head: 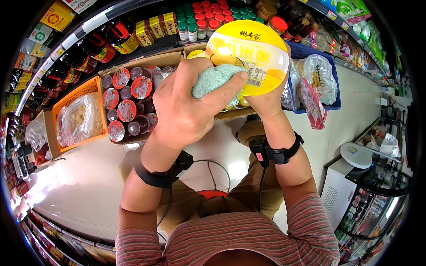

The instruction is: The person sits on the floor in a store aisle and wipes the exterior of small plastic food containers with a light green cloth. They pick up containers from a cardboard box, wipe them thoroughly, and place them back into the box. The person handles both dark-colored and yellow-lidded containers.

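Observation:
A round yellow-lidded porridge tub (273,66) is in my right hand (266,104), which grips it from beneath and along its right side. Its lid faces up towards me and bears writing and a barcode. My left hand (186,109) holds a bunched pale green cloth (214,79) against the lid's lower left part. Most of the right hand's fingers are hidden behind the tub. Below both hands stands a cardboard box (229,115) with more yellow-lidded tubs (196,54), partly covered by my hands.
Left of my hands, a cardboard box (146,63) holds several red-lidded cups (141,88). Beyond it is an orange plastic basket (104,103) with bagged goods. At the right stands a blue crate (334,107) with plastic bags and a floral pouch (311,103). Stocked shelves curve behind, with red-capped jars (213,25).

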A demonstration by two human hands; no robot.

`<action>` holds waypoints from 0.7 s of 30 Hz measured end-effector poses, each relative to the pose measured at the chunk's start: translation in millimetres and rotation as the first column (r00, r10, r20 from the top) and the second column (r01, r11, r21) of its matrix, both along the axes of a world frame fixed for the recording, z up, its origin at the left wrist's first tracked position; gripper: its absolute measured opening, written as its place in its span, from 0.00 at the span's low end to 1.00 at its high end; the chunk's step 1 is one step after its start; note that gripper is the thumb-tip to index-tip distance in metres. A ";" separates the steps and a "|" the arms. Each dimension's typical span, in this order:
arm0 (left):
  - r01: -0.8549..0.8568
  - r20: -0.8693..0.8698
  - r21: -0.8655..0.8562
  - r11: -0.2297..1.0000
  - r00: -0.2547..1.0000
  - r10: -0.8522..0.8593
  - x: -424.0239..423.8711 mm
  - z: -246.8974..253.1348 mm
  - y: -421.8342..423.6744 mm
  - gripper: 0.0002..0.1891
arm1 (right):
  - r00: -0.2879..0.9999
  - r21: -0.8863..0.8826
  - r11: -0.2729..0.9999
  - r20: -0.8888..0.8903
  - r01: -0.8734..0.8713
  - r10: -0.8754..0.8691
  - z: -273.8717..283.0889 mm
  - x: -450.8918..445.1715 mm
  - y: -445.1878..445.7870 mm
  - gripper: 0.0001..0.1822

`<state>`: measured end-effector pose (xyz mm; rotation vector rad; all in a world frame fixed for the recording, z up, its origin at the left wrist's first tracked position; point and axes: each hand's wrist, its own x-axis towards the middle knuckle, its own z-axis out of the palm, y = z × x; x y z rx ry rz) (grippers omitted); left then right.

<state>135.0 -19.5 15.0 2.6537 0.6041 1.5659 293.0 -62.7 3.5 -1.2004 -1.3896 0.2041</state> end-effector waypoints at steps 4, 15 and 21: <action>0.004 -0.064 -0.133 0.991 0.998 -0.012 -5.3 8.6 -8.2 0.22 | 1.000 0.011 1.000 -0.007 -0.015 0.016 0.6 -0.5 0.5 0.40; 0.002 -0.011 -0.121 0.993 1.000 -0.003 -6.4 8.8 -7.1 0.22 | 0.999 -0.098 0.995 -0.031 0.035 -0.038 -5.6 1.7 -1.0 0.41; -0.014 -0.018 -0.124 0.992 1.000 0.012 -7.1 9.0 -7.0 0.22 | 0.997 -0.105 0.994 -0.076 0.011 -0.019 -6.3 1.3 -1.9 0.41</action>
